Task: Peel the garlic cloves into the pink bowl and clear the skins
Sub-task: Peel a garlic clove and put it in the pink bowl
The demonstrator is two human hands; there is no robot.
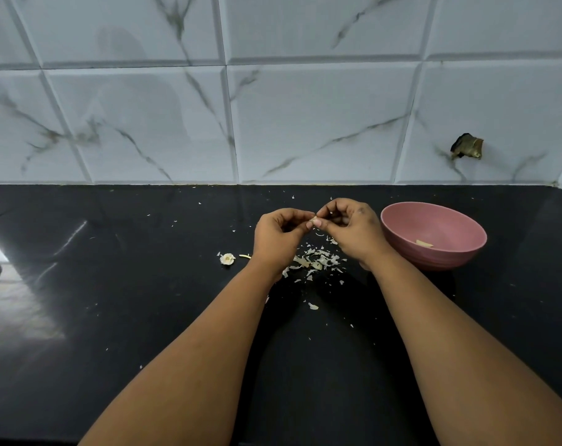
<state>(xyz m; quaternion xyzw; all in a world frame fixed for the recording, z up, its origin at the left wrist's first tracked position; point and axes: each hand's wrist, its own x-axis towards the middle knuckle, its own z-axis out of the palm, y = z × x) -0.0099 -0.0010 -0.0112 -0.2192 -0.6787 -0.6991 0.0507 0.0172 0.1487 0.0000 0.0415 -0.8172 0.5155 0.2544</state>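
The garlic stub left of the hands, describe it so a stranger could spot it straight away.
Start at the black counter and find the left hand. Just left of its wrist sits the garlic stub, a small pale round lump. It stands alone and whole, unlike the flat skins scattered between the wrists.

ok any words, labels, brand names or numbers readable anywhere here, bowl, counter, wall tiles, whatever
None: no text, label, brand or number shows anywhere in the head view.
pink bowl: plain ribbed outside, no print or mark visible.
black counter: only garlic skins and glare, no writing.
wall tiles: grey marble veining only, no lettering.
dark patch on the wall: a break or stuck-on scrap, not a sign.
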